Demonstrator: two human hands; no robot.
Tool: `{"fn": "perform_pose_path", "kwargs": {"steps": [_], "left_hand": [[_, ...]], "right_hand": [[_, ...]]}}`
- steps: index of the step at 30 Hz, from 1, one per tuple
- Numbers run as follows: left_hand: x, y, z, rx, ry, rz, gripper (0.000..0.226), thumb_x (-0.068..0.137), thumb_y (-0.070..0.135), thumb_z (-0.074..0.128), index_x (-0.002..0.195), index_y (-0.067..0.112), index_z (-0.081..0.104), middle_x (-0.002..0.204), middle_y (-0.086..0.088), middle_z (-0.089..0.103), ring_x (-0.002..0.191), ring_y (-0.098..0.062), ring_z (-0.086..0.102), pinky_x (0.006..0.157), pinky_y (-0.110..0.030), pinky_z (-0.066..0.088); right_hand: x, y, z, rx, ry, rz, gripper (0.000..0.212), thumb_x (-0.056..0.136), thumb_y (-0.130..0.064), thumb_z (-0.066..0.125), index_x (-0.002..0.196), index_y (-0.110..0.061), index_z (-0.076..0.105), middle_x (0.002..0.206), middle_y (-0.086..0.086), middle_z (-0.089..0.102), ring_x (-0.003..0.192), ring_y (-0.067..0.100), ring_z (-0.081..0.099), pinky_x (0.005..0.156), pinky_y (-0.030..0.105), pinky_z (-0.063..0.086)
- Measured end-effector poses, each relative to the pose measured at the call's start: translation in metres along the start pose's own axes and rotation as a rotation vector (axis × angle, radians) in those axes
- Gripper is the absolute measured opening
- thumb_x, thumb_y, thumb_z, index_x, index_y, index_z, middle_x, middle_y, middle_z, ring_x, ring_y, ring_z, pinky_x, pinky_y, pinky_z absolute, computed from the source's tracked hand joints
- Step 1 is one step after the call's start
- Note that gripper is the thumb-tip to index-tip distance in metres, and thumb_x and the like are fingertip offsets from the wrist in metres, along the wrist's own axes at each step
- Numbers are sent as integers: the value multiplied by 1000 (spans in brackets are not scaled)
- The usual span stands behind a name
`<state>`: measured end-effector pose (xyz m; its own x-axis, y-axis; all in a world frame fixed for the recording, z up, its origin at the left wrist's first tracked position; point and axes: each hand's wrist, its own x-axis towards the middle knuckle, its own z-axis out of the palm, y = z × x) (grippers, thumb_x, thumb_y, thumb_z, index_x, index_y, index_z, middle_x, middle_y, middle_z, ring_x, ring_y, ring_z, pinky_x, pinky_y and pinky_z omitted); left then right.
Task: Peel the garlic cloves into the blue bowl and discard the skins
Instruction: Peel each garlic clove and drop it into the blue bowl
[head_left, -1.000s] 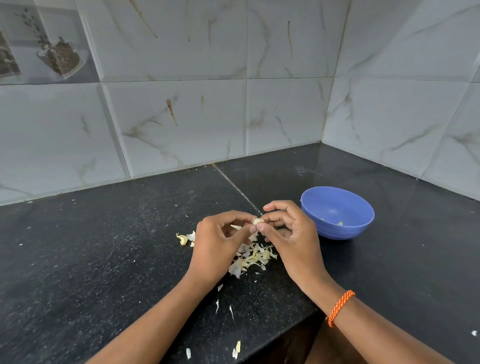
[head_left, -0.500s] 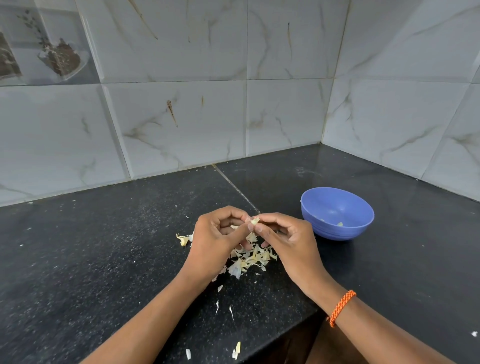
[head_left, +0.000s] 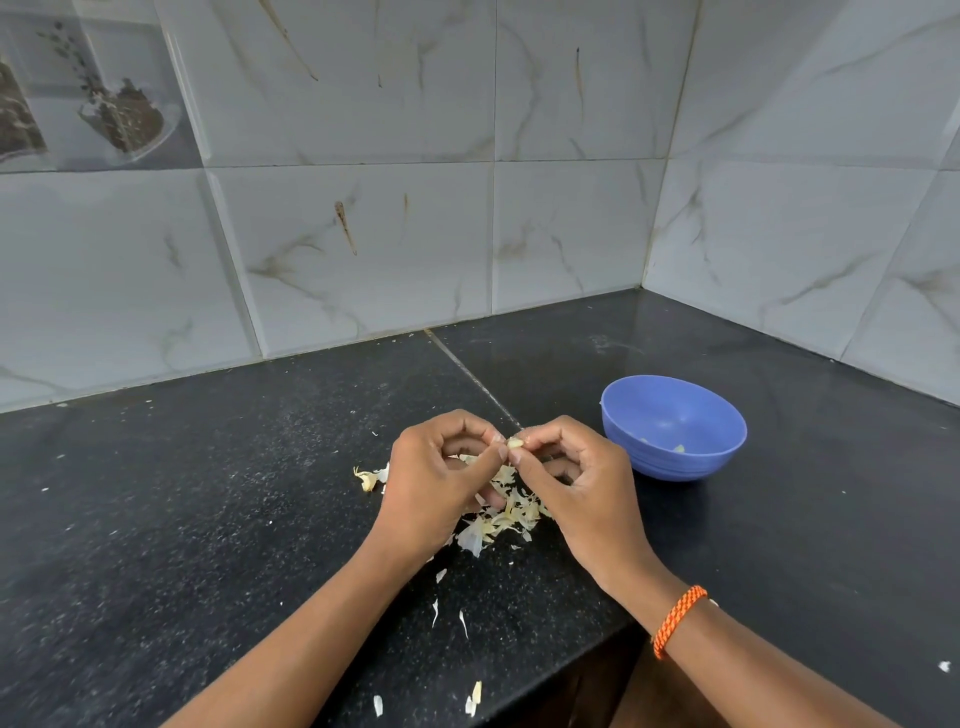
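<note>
Fingertips of the left hand (head_left: 431, 483) and right hand (head_left: 576, 483) meet and pinch one garlic clove (head_left: 515, 442) between them, above the pile of skins (head_left: 506, 517). From the clove, the blue bowl (head_left: 673, 427) sits just to the right, beside the right hand, which is nearer it. The clove's long axis is too small to tell.

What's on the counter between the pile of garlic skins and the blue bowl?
In the head view, only the right hand fills that stretch, above the counter, between the skins and the bowl.
</note>
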<state>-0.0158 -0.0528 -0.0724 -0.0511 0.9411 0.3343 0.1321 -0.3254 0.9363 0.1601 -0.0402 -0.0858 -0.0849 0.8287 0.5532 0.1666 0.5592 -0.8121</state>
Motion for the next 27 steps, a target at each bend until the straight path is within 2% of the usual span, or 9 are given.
{"fn": "perform_pose_path", "kwargs": {"steps": [2, 7, 12, 17, 22, 27], "left_hand": [[-1, 1, 0, -1, -3, 7, 5, 98, 11, 79, 99, 11, 74, 86, -10, 80, 62, -40, 77, 56, -36, 57], [-1, 4, -2, -40, -10, -22, 26, 95, 15, 84, 113, 19, 66, 85, -11, 82, 64, -43, 76, 61, -46, 59], [0, -2, -2, -2, -1, -24, 12, 96, 21, 83, 97, 11, 76, 83, -12, 80, 63, -40, 76, 66, -55, 63], [2, -2, -3, 2, 17, 21, 12, 94, 13, 84, 105, 12, 80, 95, -6, 82, 66, -38, 77, 66, -52, 64], [1, -4, -3, 61, 53, 5, 5, 92, 15, 86, 93, 12, 82, 84, -6, 81, 64, -34, 78, 66, -56, 63], [-1, 1, -3, 84, 47, 17, 7, 96, 20, 82, 91, 16, 83, 87, -2, 81, 63, -33, 77, 63, -52, 61]], "right_hand": [[0, -1, 0, -2, 1, -16, 7, 95, -10, 81, 96, -17, 77, 95, -7, 77, 96, 21, 75, 78, 32, 63], [0, -2, -1, 2, -14, -17, 11, 95, -9, 80, 98, -17, 74, 94, -5, 75, 92, 22, 74, 76, 34, 61], [0, 1, 0, 23, -30, -30, 13, 97, -8, 78, 104, -19, 74, 99, -4, 75, 97, 23, 74, 81, 35, 62], [1, 6, 0, 15, -57, -61, 20, 102, -11, 73, 119, -19, 79, 106, -7, 77, 106, 22, 75, 84, 37, 65], [2, 10, 0, 15, -18, 5, 15, 97, -15, 77, 111, -19, 74, 99, -6, 78, 98, 22, 77, 83, 45, 66], [2, 11, 1, -5, -6, -8, 10, 97, -13, 78, 106, -18, 75, 97, -6, 78, 93, 23, 78, 79, 44, 66]]}}
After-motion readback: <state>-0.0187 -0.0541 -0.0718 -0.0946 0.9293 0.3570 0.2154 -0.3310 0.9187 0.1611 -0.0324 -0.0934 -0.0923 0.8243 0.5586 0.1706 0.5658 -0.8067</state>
